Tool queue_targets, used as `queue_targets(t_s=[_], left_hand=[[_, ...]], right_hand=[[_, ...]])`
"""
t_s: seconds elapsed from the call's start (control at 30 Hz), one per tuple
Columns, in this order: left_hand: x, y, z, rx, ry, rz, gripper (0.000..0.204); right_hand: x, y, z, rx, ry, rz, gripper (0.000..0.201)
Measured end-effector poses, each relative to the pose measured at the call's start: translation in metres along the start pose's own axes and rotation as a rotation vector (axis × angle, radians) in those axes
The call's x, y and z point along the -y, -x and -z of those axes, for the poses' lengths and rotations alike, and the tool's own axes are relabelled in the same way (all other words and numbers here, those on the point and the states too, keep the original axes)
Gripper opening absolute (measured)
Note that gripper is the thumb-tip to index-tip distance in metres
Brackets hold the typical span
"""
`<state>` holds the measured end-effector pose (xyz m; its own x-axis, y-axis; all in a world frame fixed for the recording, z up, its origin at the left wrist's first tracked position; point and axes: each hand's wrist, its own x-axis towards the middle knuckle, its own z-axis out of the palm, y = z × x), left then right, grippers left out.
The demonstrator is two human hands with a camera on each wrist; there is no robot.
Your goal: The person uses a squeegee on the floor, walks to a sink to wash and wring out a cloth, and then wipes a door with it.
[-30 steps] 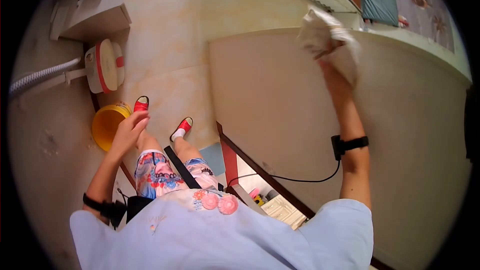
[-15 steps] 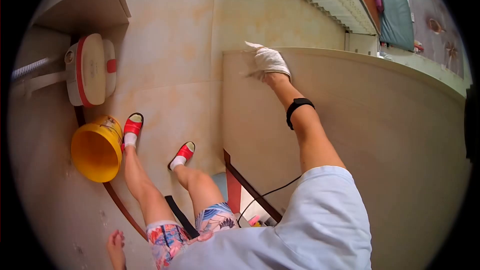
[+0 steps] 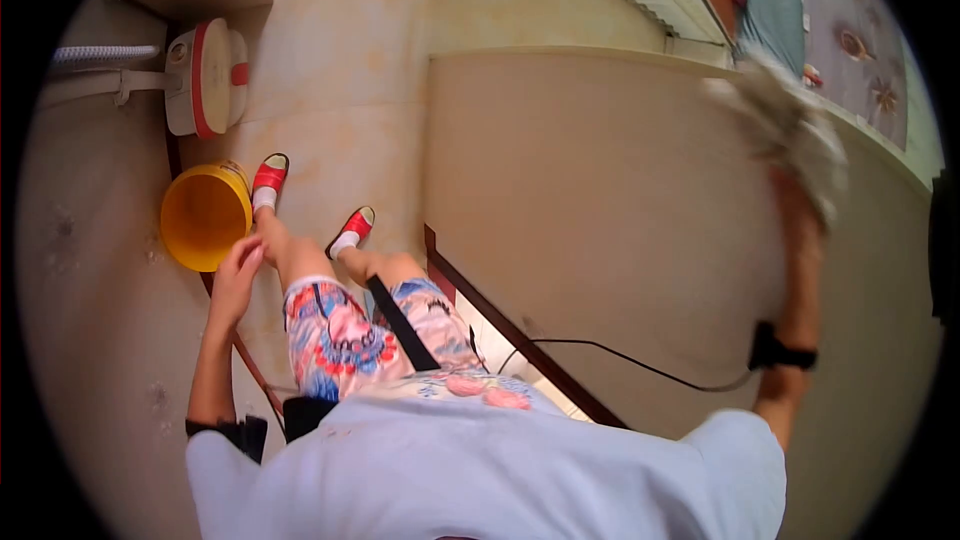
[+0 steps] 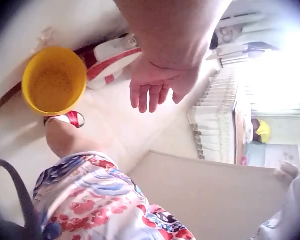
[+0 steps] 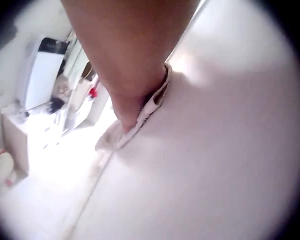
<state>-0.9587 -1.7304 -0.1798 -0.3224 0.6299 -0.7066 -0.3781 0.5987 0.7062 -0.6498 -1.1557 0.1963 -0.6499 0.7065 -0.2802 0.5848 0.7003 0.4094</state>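
Observation:
A whitish cloth (image 3: pixel 812 145) wraps the right hand (image 3: pixel 787 178), blurred against the upper right of a broad pale panel (image 3: pixel 600 200). In the right wrist view the cloth (image 5: pixel 151 106) lies round the hand (image 5: pixel 130 111) and over the panel's edge; its folds hide the fingers, so their curl cannot be made out. The left hand (image 3: pixel 238 275) hangs free beside the knee, near a yellow bucket (image 3: pixel 205 220). Seen from the left wrist, that hand (image 4: pixel 162 82) has relaxed, slightly bent fingers and holds nothing.
A white and red appliance (image 3: pixel 207 80) with a hose (image 3: pixel 105 54) stands beyond the bucket. The person's feet in red slippers (image 3: pixel 270 172) are on the tiled floor. A black cable (image 3: pixel 620 355) crosses the panel's lower part. Past its far edge lies a teal cloth (image 3: pixel 770 0).
The right hand and cloth first swept left along the panel's far edge, then back to the far right. The left hand dropped low in view, then came back beside the knee. The head view shifted too.

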Motion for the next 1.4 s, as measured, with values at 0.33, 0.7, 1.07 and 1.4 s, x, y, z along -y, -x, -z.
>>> queue_targets(t_s=[0.33, 0.7, 1.07, 1.4], left_hand=[[-0.097, -0.031, -0.044, 0.248, -0.169, -0.175, 0.028], [-0.07, -0.032, -0.038, 0.274, -0.276, -0.175, 0.026], [-0.059, 0.034, 0.042, 0.119, -0.44, 0.034, 0.031], [-0.199, -0.035, -0.091, 0.667, -0.374, -0.326, 0.034]], right_hand=[[-0.057, 0.201, 0.246, -0.361, 1.106, -0.549, 0.037], [0.048, -0.034, -0.157, 0.081, 0.003, -0.01, 0.046], [0.211, 0.206, -0.295, 0.771, -0.257, -0.097, 0.031], [0.251, 0.177, -0.222, 0.435, -2.242, -0.769, 0.039]])
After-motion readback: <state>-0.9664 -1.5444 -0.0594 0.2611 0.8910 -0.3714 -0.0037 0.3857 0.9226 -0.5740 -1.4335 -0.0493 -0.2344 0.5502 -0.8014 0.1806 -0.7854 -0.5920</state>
